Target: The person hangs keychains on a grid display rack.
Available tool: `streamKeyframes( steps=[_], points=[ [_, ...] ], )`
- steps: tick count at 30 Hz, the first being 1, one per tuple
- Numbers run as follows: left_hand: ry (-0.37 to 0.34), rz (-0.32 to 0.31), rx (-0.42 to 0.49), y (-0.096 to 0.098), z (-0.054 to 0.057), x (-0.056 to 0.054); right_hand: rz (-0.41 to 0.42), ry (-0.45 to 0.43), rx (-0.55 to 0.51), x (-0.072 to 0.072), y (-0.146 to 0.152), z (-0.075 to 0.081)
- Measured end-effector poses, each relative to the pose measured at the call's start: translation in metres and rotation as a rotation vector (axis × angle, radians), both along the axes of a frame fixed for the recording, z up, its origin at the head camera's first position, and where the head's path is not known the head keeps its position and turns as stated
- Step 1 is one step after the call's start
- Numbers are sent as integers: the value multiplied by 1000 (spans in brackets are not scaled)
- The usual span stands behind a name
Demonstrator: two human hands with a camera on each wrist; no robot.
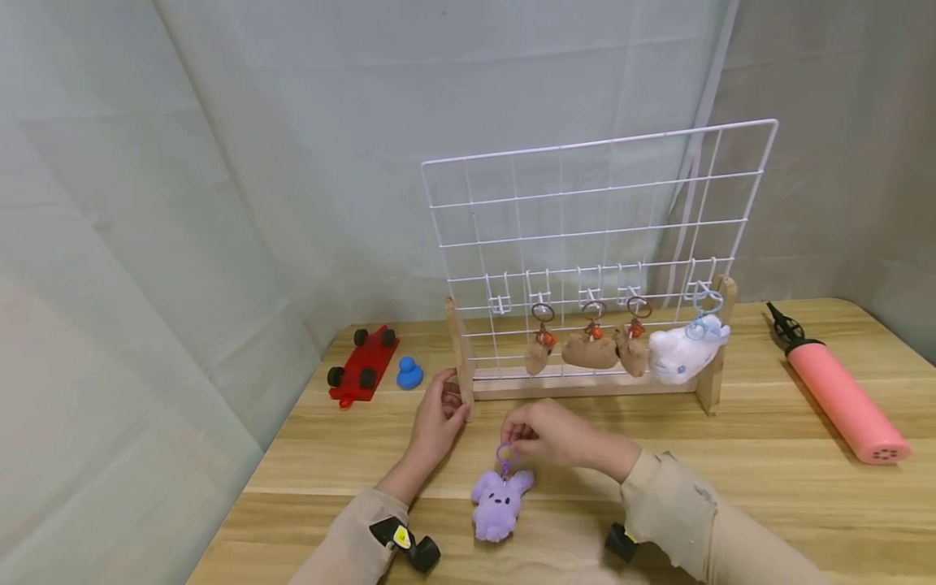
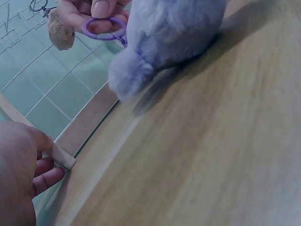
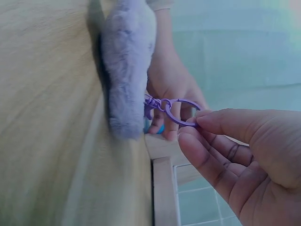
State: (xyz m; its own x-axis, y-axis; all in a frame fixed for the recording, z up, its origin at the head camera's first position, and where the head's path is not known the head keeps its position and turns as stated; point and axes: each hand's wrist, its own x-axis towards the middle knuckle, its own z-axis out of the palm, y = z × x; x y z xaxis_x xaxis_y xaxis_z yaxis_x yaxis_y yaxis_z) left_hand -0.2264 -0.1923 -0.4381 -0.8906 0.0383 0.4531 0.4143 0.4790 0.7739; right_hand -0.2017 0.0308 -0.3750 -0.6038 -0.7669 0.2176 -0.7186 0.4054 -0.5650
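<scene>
My right hand (image 1: 559, 435) pinches the purple ring (image 3: 170, 115) of a purple plush keychain (image 1: 497, 508) between thumb and index finger. The plush has a small stitched face and floppy ears, and hangs low over the tabletop in front of the rack. My left hand (image 1: 436, 422) grips the left wooden post (image 1: 459, 357) of a white wire grid rack (image 1: 585, 363). Fingers of that hand are partly hidden behind the post. Hooks on the grid hold brown plush keychains (image 1: 589, 353) and a white plush keychain (image 1: 680, 355) with a light blue ring.
An unoccupied white hook (image 1: 500, 304) hangs at the grid's left. Left of the rack lie a red toy car (image 1: 363, 366), wheels up, and a blue rubber duck (image 1: 409, 374). A pink hand pump (image 1: 844, 398) lies on the wooden table (image 1: 775, 520) at right.
</scene>
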Motion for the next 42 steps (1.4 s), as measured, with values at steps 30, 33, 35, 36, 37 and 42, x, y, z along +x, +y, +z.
streamKeyframes(
  steps=[30,33,35,36,37,42],
  points=[
    [-7,-12,9,-2,0,-1,19,52,48,-6,8,63],
    [-6,-14,15,-2,0,-1,8,79,54,-8,9,70],
    [-4,-16,16,-2,0,-1,-1,100,59,-9,9,73],
    [-5,-16,16,-2,0,-1,-5,106,63,-9,10,75],
    [-8,-18,16,-2,0,-1,-8,101,65,-10,10,76],
    [-8,-18,6,-2,-1,-1,-20,63,70,-12,12,84]
  ],
)
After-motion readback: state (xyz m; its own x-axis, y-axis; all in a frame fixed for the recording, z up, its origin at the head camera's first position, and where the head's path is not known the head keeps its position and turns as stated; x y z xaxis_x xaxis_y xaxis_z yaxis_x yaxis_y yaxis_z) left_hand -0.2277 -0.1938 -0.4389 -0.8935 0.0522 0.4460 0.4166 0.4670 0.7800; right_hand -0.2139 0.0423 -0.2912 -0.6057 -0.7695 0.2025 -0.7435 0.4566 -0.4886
